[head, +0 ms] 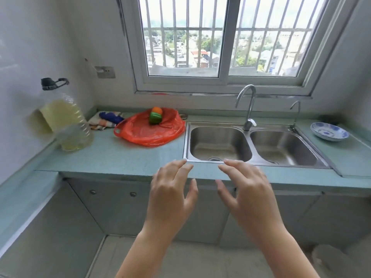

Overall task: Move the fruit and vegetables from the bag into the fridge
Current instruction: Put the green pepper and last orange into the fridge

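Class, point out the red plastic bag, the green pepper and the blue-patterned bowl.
red plastic bag (140, 132): head view, flat front part.
green pepper (155, 118): head view, its side.
blue-patterned bowl (329, 131): head view, inner wall.

I stand in a small kitchen facing a pale green countertop (124, 157) that runs along the back wall and turns along the left wall. A stainless steel double sink (251, 145) is set into it, with a tall curved tap (248, 105) behind the basins and a thinner second tap (296, 113) to its right. Above, a white-framed sliding window (222, 43) with vertical bars (188, 31) lets in bright daylight and looks out over rooftops and trees. The walls (50, 41) are plain white; a wall socket (105, 72) sits left of the window. Below the counter, grey cabinet doors (112, 205) carry small round knobs (133, 194). The floor (180, 257) is pale tile.
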Demonstrator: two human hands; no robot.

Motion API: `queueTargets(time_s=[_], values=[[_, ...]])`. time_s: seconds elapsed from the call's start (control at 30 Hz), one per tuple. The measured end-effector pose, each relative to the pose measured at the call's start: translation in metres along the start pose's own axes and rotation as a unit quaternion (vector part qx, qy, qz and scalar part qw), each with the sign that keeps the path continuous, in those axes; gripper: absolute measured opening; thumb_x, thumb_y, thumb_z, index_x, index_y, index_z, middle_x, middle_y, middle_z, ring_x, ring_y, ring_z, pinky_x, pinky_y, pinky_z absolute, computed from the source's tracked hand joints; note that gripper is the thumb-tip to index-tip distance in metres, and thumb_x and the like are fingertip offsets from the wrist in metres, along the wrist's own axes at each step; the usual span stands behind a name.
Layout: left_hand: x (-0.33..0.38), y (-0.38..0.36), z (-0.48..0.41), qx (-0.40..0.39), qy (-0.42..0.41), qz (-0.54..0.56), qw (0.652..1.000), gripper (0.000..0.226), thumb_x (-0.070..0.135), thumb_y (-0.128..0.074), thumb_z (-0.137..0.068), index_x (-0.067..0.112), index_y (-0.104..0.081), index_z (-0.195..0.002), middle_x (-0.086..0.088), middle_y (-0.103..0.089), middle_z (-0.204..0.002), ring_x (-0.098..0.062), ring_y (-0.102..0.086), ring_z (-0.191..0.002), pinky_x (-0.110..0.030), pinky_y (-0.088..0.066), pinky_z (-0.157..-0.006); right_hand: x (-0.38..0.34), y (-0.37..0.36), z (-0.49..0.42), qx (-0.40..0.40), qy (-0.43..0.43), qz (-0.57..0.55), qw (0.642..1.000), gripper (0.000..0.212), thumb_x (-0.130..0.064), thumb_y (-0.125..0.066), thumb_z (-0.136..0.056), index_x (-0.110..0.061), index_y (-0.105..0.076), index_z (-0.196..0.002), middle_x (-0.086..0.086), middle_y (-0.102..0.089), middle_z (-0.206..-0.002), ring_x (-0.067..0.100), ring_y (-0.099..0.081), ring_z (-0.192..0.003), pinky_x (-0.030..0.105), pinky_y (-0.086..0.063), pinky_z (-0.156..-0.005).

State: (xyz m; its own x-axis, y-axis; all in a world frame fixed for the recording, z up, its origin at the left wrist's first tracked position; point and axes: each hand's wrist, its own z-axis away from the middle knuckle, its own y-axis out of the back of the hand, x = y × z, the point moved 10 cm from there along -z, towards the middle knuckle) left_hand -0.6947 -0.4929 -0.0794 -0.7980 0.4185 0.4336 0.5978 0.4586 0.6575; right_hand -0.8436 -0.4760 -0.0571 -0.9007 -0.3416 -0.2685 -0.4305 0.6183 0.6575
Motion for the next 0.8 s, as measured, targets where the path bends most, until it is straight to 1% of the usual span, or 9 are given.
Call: queueTargets(time_s=[0.1,0.23,0.33,0.4,0.47,0.57,0.67,0.73,0.8], values=[[-0.032,-0.005,-0.024,0.009,0.041,-0.016,0.999,0.037,0.031,-0.045,-0.082,0.013,-0.063,-0.109,-0.004,-0.063,-0.116,-0.022,-0.057,-0.107,-0.035,-0.037,-0.095,0.004,-0.034,-0.038,-0.011,0.032,-0.031,0.999,0.037,-0.034,-0.048,-0.078,-0.01,-0.07,-0.096,0.007,-0.069,-0.1,0.029,-0.065,-0.091,0.052,-0.05,-0.082],[-0.078,-0.006,-0.043,0.02,0.083,-0.046,0.995,0.038,0.032,-0.044,-0.082,0.013,-0.062,-0.11,-0.003,-0.063,-0.115,-0.022,-0.056,-0.108,-0.033,-0.034,-0.097,-0.005,-0.087,-0.077,-0.031,0.057,-0.064,0.996,0.036,-0.034,-0.049,-0.079,-0.01,-0.07,-0.095,0.007,-0.069,-0.099,0.029,-0.065,-0.09,0.052,-0.05,-0.081],[-0.12,-0.005,-0.056,0.03,0.115,-0.061,0.991,0.039,0.033,-0.043,-0.082,0.013,-0.063,-0.109,-0.004,-0.063,-0.115,-0.02,-0.055,-0.107,-0.028,-0.035,-0.096,-0.015,-0.133,-0.098,-0.062,0.071,-0.088,0.992,0.036,-0.034,-0.049,-0.08,-0.011,-0.07,-0.098,0.006,-0.069,-0.101,0.029,-0.064,-0.092,0.052,-0.05,-0.081],[-0.149,-0.006,-0.068,0.03,0.127,-0.062,0.99,0.039,0.033,-0.043,-0.082,0.012,-0.063,-0.109,-0.004,-0.063,-0.114,-0.018,-0.054,-0.106,-0.023,-0.03,-0.096,-0.023,-0.16,-0.112,-0.067,0.076,-0.095,0.99,0.036,-0.034,-0.049,-0.081,-0.011,-0.07,-0.098,0.006,-0.069,-0.101,0.029,-0.064,-0.091,0.051,-0.05,-0.082],[-0.177,-0.01,-0.083,0.025,0.131,-0.057,0.989,0.039,0.033,-0.042,-0.083,0.013,-0.062,-0.11,-0.003,-0.062,-0.115,-0.014,-0.05,-0.108,-0.021,-0.028,-0.096,-0.031,-0.185,-0.129,-0.064,0.076,-0.088,0.991,0.036,-0.034,-0.048,-0.08,-0.011,-0.07,-0.097,0.005,-0.07,-0.099,0.028,-0.064,-0.09,0.049,-0.051,-0.081],[-0.225,-0.017,-0.11,0.02,0.133,-0.037,0.99,0.04,0.035,-0.042,-0.083,0.015,-0.061,-0.112,-0.001,-0.061,-0.116,-0.011,-0.048,-0.109,-0.027,-0.035,-0.095,-0.046,-0.227,-0.155,-0.073,0.08,-0.079,0.991,0.036,-0.034,-0.048,-0.08,-0.011,-0.07,-0.097,0.003,-0.07,-0.098,0.027,-0.064,-0.09,0.048,-0.051,-0.082],[-0.27,-0.022,-0.145,0.008,0.12,-0.018,0.993,0.04,0.034,-0.043,-0.082,0.015,-0.061,-0.112,0.0,-0.061,-0.116,-0.015,-0.053,-0.109,-0.03,-0.038,-0.094,-0.06,-0.268,-0.187,-0.082,0.077,-0.066,0.991,0.031,-0.032,-0.055,-0.079,-0.012,-0.07,-0.098,0.002,-0.069,-0.099,0.026,-0.064,-0.092,0.044,-0.049,-0.084],[-0.298,-0.025,-0.168,-0.003,0.114,-0.01,0.993,0.04,0.034,-0.043,-0.082,0.015,-0.061,-0.113,0.0,-0.061,-0.117,-0.016,-0.053,-0.111,-0.03,-0.037,-0.095,-0.067,-0.292,-0.213,-0.081,0.069,-0.059,0.993,0.028,-0.028,-0.061,-0.076,-0.011,-0.07,-0.097,0.003,-0.069,-0.098,0.027,-0.064,-0.091,0.043,-0.048,-0.084],[-0.325,-0.028,-0.19,-0.011,0.106,-0.004,0.994,0.04,0.034,-0.043,-0.083,0.015,-0.061,-0.113,0.0,-0.061,-0.117,-0.016,-0.051,-0.112,-0.029,-0.036,-0.095,-0.072,-0.316,-0.235,-0.081,0.057,-0.051,0.994,0.03,-0.029,-0.059,-0.077,-0.011,-0.07,-0.098,0.003,-0.069,-0.099,0.028,-0.064,-0.091,0.044,-0.049,-0.084]])
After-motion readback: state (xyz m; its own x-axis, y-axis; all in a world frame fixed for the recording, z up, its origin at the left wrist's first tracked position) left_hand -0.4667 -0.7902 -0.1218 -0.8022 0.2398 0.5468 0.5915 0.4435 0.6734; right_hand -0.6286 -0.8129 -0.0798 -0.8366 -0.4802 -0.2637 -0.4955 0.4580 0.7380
